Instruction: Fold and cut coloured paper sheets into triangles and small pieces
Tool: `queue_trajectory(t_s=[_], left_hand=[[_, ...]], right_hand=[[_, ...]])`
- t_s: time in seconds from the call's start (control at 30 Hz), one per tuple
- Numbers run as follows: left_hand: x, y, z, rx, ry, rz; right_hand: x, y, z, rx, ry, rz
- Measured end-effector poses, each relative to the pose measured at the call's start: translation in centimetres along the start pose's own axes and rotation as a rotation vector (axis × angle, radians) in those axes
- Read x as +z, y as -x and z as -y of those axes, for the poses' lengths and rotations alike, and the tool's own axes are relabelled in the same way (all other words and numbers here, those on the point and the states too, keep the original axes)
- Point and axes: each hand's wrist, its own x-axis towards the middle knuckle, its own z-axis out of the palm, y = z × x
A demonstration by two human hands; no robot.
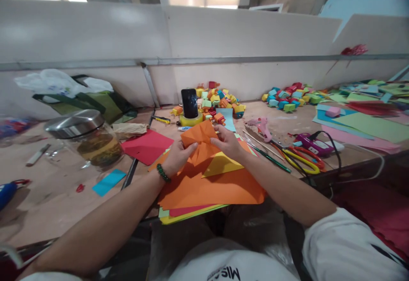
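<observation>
Both hands, L hand (178, 156) & R hand (227, 143), pinch creased orange paper (201, 138).

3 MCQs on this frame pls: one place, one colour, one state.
1. Where does the phone stand?
A. in a roll of yellow tape, beyond the hands
B. flat on the red sheet
C. inside the glass jar

2. What colour is the paper being folded?
A. blue
B. orange
C. green

3. What state is the glass jar in?
A. tipped over, lid off
B. upright, metal lid on
C. held in the left hand

Answers
1. A: the phone stands upright in the yellow tape roll.
2. B: the left hand and right hand both pinch the folded orange paper, above a stack of coloured sheets.
3. B: the glass jar stands upright on the table, lid closed, apart from both hands.
</observation>
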Motion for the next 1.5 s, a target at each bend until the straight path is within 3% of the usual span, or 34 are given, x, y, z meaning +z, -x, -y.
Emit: queue_trajectory(t_s=[0.17, 0.4, 0.57, 0.73, 0.9, 1.17, 1.4, 1.5], left_hand=[[-0.3, -0.1, -0.1, -0.065, 0.068, 0.051], [-0.4, -0.1, -0.1, -0.101, 0.097, 0.083], [-0.9, -0.5, -0.2, 0.053, 0.052, 0.02], [-0.9, -0.3, 0.0, 0.253, -0.204, 0.164], [-1.0, -0.4, 0.0, 0.337, -0.356, 0.253], [-1.3, -0.6, -0.8, 0.285, -0.265, 0.091], [-1.5, -0.7, -0.9, 0.253, -0.196, 0.048], [-1.4, -0.6, -0.9, 0.2, -0.159, 0.079]], right_hand=[[-0.4, -0.5, 0.6, 0.217, -0.293, 0.073], [-0.3, -0.8, -0.1, 0.405, -0.393, -0.056], [-0.9, -1.3, -0.2, 0.407, -0.4, -0.144], [-0.9, -1.4, 0.1, 0.366, -0.346, -0.208], [-0.5, -0.9, 0.0, 0.292, -0.259, -0.121], [-2.3, -1.5, -0.1, 0.2, -0.108, -0.174], [-3.4, -0.3, 2.2, 0.013, -0.017, 0.134], [-3.5, -0.2, 2.2, 0.023, 0.076, 0.238]])
